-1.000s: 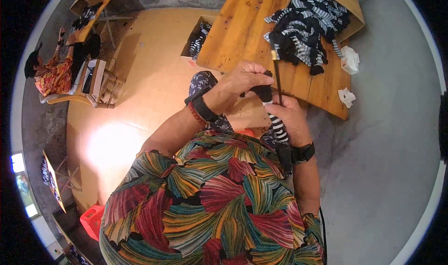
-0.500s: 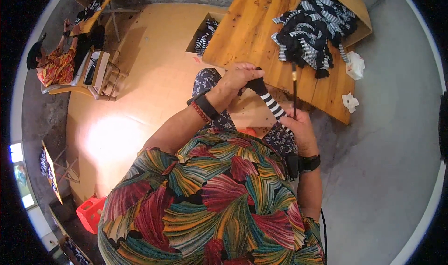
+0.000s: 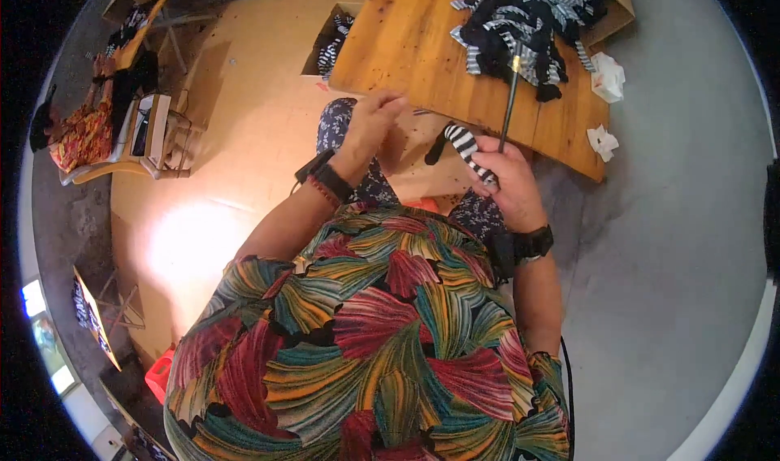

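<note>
Black-and-white wool-like knit is filling the right hand (image 3: pixel 512 177) in the head view: this hand is closing firmly around the striped knit piece (image 3: pixel 461 139), which is bending before the near edge of the wooden table (image 3: pixel 406 47), with its black end (image 3: pixel 435 151) hanging free. From the same hand a thin dark rod (image 3: pixel 509 103) is standing out toward the heap of striped knits (image 3: pixel 561 6); whether it is touching them, I cannot tell. The left hand (image 3: pixel 371 126) is staying apart from the piece, its fingers bending narrow, and I cannot tell if they are pinching something small. In my judgement, the piece is risking a slip to the floor, because one hand is sharing its grip between cloth and rod, and the rod's tip is risking a snag in loose knit
</note>
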Tool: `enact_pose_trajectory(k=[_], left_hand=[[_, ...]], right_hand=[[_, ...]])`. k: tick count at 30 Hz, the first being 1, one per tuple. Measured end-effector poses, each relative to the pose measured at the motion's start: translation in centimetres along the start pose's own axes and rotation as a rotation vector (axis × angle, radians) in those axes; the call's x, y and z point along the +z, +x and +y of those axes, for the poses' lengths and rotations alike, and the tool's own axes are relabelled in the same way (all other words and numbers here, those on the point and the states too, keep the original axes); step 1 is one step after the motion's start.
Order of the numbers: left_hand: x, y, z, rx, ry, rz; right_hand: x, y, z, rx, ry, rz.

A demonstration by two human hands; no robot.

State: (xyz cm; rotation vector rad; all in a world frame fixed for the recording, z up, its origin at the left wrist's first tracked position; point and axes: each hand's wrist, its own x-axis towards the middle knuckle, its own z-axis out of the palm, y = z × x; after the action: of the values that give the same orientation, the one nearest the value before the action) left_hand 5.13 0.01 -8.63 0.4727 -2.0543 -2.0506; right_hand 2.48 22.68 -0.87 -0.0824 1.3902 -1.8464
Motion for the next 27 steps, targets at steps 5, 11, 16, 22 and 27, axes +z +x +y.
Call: enact_pose_trajectory(k=[5, 11, 16, 22, 27], left_hand=[[0.7, -2.9, -0.8, -0.576, -0.522, -0.557], [4.1, -1.8, 2.5, -0.505, -1.035, -0.428], [2.9, -0.4, 2.5, -0.551, -0.970, -0.225], [2.4, -0.6, 1.9, -0.475, -1.037, -0.189], [3.2, -1.9, 2.6, -0.475, -0.814, -0.396]], right_hand=[[0.7, 1.5, 0.8, 0.032, 0.019, -0.001], [1.5, 1.9, 1.7, 0.026, -0.031, -0.044], [-0.8, 2.5, 3.7, 0.105, -0.067, 0.048], [2.9, 2.3, 1.9, -0.241, -0.262, 0.101], [3.7, 2.7, 1.7, -0.322, -0.240, 0.127]])
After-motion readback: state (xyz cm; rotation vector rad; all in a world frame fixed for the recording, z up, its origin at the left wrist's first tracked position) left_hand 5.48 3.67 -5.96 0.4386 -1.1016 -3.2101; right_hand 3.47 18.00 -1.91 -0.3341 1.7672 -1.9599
